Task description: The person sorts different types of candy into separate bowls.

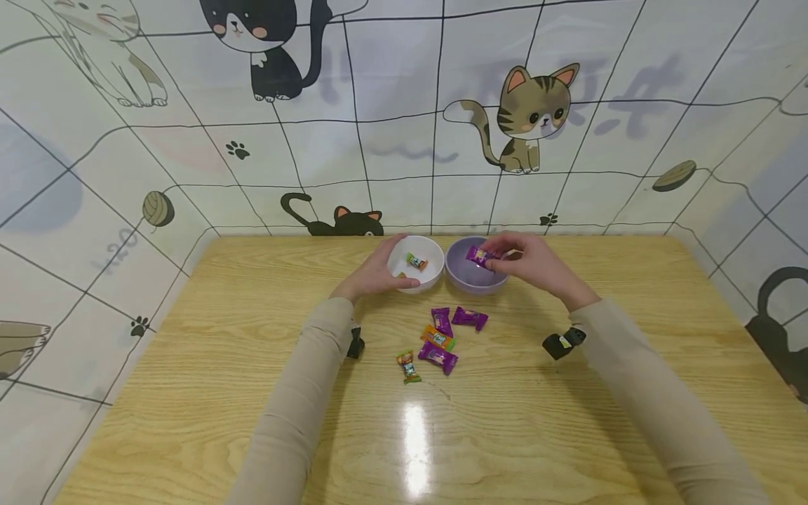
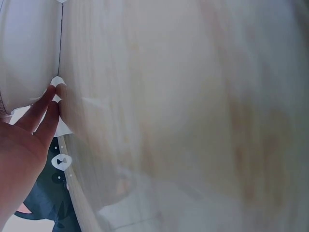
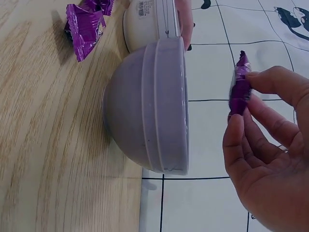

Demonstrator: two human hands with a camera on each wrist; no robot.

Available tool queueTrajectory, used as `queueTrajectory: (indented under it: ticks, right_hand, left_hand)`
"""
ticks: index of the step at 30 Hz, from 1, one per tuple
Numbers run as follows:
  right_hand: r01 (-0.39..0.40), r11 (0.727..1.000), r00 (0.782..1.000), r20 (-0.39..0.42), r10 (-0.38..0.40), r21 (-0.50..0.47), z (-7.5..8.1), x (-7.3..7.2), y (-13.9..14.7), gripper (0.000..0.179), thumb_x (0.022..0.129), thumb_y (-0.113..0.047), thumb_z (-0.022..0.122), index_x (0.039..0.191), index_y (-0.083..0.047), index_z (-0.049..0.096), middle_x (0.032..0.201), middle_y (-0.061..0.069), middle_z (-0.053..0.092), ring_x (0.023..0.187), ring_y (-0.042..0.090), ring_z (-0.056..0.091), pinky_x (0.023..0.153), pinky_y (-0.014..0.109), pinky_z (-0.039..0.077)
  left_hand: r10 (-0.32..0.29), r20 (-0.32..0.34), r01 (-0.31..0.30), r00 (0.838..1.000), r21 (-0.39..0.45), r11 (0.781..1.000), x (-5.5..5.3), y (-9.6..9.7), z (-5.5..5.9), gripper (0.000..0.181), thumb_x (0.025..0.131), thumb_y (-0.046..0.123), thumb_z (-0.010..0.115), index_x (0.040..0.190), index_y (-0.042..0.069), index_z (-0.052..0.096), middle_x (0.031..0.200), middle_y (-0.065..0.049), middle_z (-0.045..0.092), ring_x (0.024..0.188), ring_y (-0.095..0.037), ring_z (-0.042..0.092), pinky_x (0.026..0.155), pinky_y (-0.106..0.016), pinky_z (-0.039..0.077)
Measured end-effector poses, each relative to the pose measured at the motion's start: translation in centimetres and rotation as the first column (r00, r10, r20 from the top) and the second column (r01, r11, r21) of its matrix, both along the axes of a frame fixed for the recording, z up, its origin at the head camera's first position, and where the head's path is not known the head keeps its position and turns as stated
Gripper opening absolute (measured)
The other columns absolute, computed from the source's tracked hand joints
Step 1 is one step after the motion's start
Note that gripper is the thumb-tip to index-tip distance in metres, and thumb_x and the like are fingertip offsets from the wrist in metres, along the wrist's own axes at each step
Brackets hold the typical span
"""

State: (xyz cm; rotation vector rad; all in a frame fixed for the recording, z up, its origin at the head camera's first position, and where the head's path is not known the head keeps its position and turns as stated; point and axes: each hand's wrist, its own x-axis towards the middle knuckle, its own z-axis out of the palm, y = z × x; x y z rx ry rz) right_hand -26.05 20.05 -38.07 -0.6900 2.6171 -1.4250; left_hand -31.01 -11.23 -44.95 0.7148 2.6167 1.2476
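Note:
Between thumb and fingertips, my right hand (image 1: pixel 536 265) pinches a purple-wrapped candy (image 1: pixel 480 256) over the purple bowl (image 1: pixel 476 282). In the right wrist view, that candy (image 3: pixel 240 92) is held on end, beyond the rim of the purple bowl (image 3: pixel 145 106). My left hand (image 1: pixel 375 272) holds the white bowl (image 1: pixel 434 252) from its left side, thumb along the near rim and fingers toward the back. An orange-and-green candy (image 1: pixel 416 261) lies inside the white bowl, with part of another near the thumb. Only some fingers of the left hand (image 2: pixel 24 150) show in the left wrist view.
In front of the bowls lie several purple candies (image 1: pixel 470 318), an orange candy (image 1: pixel 438 338) among them and a green-and-orange one (image 1: pixel 408 367) nearer the body. The wooden table (image 1: pixel 252 337) ends at a cat-patterned wall covering (image 1: pixel 404 154) behind the bowls.

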Motion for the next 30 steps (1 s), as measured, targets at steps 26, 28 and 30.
queueTrajectory:
  ticks: [26, 28, 30]
  right_hand:
    - [-0.087, 0.996, 0.996, 0.021, 0.086, 0.013, -2.6, 4.4, 1.0, 0.013, 0.090, -0.002, 0.065, 0.102, 0.003, 0.068, 0.098, 0.018, 0.067, 0.087, 0.019, 0.060, 0.072, 0.029, 0.052]
    - [-0.099, 0.995, 0.995, 0.010, 0.098, 0.021, -2.8, 4.7, 0.9, 0.013, 0.090, -0.001, 0.066, 0.101, 0.003, 0.068, 0.098, 0.017, 0.067, 0.087, 0.017, 0.060, 0.072, 0.029, 0.052]
    - [-0.112, 0.993, 0.994, -0.001, 0.112, 0.033, -2.9, 5.0, 0.8, 0.013, 0.089, 0.000, 0.065, 0.101, 0.003, 0.068, 0.097, 0.015, 0.067, 0.086, 0.017, 0.060, 0.072, 0.029, 0.052]
  left_hand:
    - [0.008, 0.000, -0.008, 1.000, -0.015, 1.000, -0.1, 0.1, -0.2, 0.101, 0.075, 0.028, 0.084, 0.153, 0.011, 0.022, 0.148, -0.016, 0.032, 0.128, -0.029, 0.039, 0.107, -0.043, 0.031]
    - [0.007, 0.001, -0.007, 1.000, -0.013, 1.000, -0.1, 0.1, -0.2, 0.101, 0.075, 0.028, 0.084, 0.153, 0.010, 0.022, 0.148, -0.016, 0.031, 0.128, -0.029, 0.038, 0.107, -0.044, 0.031]
    - [0.008, 0.005, -0.008, 1.000, -0.009, 1.000, -0.1, 0.1, -0.2, 0.101, 0.075, 0.027, 0.084, 0.153, 0.010, 0.022, 0.148, -0.016, 0.030, 0.128, -0.029, 0.038, 0.107, -0.044, 0.031]
